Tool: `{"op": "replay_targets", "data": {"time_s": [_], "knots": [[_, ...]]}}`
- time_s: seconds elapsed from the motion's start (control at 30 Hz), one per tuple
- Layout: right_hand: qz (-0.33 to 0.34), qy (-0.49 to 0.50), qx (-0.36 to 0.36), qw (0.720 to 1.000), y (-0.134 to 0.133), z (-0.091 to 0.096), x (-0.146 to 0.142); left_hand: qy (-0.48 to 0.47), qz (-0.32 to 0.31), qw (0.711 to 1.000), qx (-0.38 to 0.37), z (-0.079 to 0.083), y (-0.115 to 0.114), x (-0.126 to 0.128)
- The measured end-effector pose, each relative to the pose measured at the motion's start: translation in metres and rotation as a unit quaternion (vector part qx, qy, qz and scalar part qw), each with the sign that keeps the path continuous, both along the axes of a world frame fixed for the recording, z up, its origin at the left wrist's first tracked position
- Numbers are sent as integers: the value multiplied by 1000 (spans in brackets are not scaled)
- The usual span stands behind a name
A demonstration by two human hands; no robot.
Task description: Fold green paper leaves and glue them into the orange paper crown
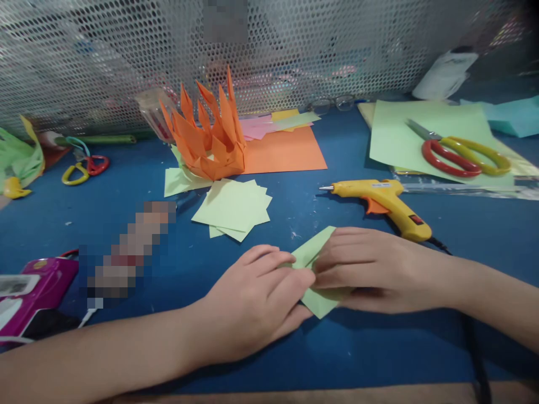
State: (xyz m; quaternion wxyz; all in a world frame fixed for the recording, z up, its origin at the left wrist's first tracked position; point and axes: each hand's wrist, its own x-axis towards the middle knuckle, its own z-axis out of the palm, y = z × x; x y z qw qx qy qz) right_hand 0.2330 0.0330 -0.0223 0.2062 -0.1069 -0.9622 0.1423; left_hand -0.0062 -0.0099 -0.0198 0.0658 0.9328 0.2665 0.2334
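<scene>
A light green piece of paper (320,304), partly folded, lies on the blue tabletop under both hands. My left hand (265,297) grips its left side, fingers bent and pressed on the paper. From the right, my right hand (362,269) covers much of the sheet with curled fingers that hold it near the middle. The fingertips of the two hands almost meet, and the fold beneath them is hidden. Beyond my left hand is a loose stack of light green paper squares (231,207). A yellow glue gun (379,193) lies just beyond my right hand.
An orange folded-paper piece with pointed petals (210,134) stands near the mesh panel (295,50), beside orange paper (286,151). Scissors (458,154) rest on green sheets at right; smaller scissors (86,168) lie left. A magenta box (46,292) with cables sits at left.
</scene>
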Motion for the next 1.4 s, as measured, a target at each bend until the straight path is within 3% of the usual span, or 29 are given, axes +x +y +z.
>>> {"op": "replay_targets", "data": {"time_s": [0.1, 0.2, 0.43, 0.63, 0.83, 0.97, 1.1, 1.27, 1.4], "knots": [[16, 4, -66, 998, 3, 7, 5, 8, -14, 999, 37, -6, 2, 1], [-18, 5, -91, 996, 8, 11, 11, 24, -26, 998, 45, -8, 4, -2], [-45, -29, -178, 983, 17, 4, 10, 45, -16, 987, 156, 2, 16, -10], [-88, -30, -179, 979, 10, 1, 4, 35, 30, 998, 42, -5, 15, -8], [-151, -45, -202, 966, 6, 4, 2, -78, 78, 994, -16, -2, 9, -6], [-196, -38, -206, 958, 3, 1, 0, -157, 51, 986, 8, 0, 11, -8], [-254, -13, -215, 943, -1, -3, -3, -97, 21, 994, 49, 1, 14, -10], [-236, -8, -216, 947, -2, -4, -6, -56, 11, 995, 84, 3, 15, -10], [-232, 4, -199, 952, -2, -5, -6, -33, -76, 988, 130, 5, 9, -7]]}}
